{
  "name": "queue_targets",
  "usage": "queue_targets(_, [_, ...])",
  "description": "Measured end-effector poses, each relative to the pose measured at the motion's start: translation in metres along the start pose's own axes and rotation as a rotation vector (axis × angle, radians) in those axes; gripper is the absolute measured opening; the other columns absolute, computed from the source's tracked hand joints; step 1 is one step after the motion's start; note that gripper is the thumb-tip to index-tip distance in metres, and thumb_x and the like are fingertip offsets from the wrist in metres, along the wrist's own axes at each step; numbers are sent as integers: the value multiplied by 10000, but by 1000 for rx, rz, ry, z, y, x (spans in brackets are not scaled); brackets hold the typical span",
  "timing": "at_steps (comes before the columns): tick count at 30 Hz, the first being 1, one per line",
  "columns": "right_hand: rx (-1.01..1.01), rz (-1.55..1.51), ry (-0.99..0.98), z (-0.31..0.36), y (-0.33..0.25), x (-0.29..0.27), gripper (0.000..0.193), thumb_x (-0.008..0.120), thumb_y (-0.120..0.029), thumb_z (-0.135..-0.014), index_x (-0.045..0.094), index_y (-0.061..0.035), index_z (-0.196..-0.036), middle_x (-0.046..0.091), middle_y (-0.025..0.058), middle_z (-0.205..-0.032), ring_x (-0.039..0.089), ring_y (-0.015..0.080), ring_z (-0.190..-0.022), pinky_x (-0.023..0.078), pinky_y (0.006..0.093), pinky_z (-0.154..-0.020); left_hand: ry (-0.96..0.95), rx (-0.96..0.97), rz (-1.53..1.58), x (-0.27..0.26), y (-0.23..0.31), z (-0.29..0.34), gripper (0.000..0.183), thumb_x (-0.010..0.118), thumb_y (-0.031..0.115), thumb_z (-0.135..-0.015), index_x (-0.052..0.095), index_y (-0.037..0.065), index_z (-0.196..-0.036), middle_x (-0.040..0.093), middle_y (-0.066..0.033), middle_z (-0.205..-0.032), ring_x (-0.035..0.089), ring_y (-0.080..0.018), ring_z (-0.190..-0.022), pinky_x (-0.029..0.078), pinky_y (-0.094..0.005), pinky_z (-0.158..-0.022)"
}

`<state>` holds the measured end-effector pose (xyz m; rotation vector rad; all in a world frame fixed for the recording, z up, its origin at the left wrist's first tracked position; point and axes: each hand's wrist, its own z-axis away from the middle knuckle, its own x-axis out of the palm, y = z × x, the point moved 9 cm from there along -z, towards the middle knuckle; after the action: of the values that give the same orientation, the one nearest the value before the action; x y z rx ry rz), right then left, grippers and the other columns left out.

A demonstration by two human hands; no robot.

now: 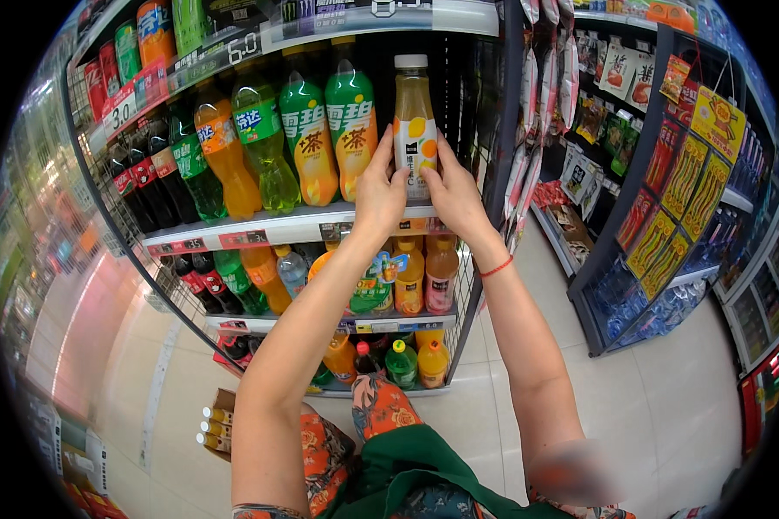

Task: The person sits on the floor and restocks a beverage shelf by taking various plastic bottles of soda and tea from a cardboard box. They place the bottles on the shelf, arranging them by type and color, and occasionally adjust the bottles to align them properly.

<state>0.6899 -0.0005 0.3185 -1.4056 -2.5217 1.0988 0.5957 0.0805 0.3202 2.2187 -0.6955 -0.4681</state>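
A juice bottle (413, 117) with a white cap and a white label with orange and yellow fruit stands upright at the right end of the middle shelf. My left hand (381, 190) is closed against its left side, and my right hand (455, 192) is closed against its right side, thumbs towards the front. A red string bracelet (497, 265) circles my right wrist. Just left of the juice bottle is a green and orange soda bottle (350, 130), with a matching one (308, 138) beside it. The bottle's base is partly hidden by my hands.
Further left on the shelf stand orange, green and dark soda bottles (225, 151). Lower shelves hold more drinks (408, 281). A dark shelf post (493, 173) and hanging snack packets (528, 130) border the right. A carton of white-capped bottles (219, 424) sits on the floor at lower left.
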Motion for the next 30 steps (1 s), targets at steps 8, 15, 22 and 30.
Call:
queue_targets(8, [3, 89, 10, 2, 6, 1, 662, 558, -120, -896, 258, 6, -1472, 625, 297, -1085, 628, 427, -990, 504, 430, -830, -58, -122, -212, -1, 4, 27, 574, 476, -73, -916, 272, -73, -1453, 435, -245, -1425, 445, -287, -1329, 398, -331, -1060])
queue_targets(15, [15, 100, 0, 2, 2, 6, 680, 591, -135, -873, 279, 8, -1460, 638, 295, -1037, 632, 436, -943, 506, 446, -792, -77, -157, -256, -8, 9, 35, 567, 504, -56, -907, 303, -85, -1436, 474, -230, -1403, 447, -274, -1331, 406, -324, -1047])
queue_targets(22, [-18, 202, 12, 2, -8, 10, 689, 611, -155, -869, 288, 8, -1455, 636, 287, -1048, 633, 444, -912, 507, 472, -778, -69, -186, -239, -14, 4, 39, 584, 535, -42, -892, 314, -84, -1431, 481, -222, -1401, 454, -267, -1327, 419, -326, -1041])
queue_targets(30, [-21, 278, -28, 5, -8, 8, 717, 611, -161, -873, 249, 12, -1467, 637, 280, -1044, 632, 440, -910, 506, 472, -774, -66, -182, -350, -12, 6, 42, 583, 560, -9, -884, 336, -90, -1416, 502, -233, -1374, 483, -283, -1298, 458, -341, -1009])
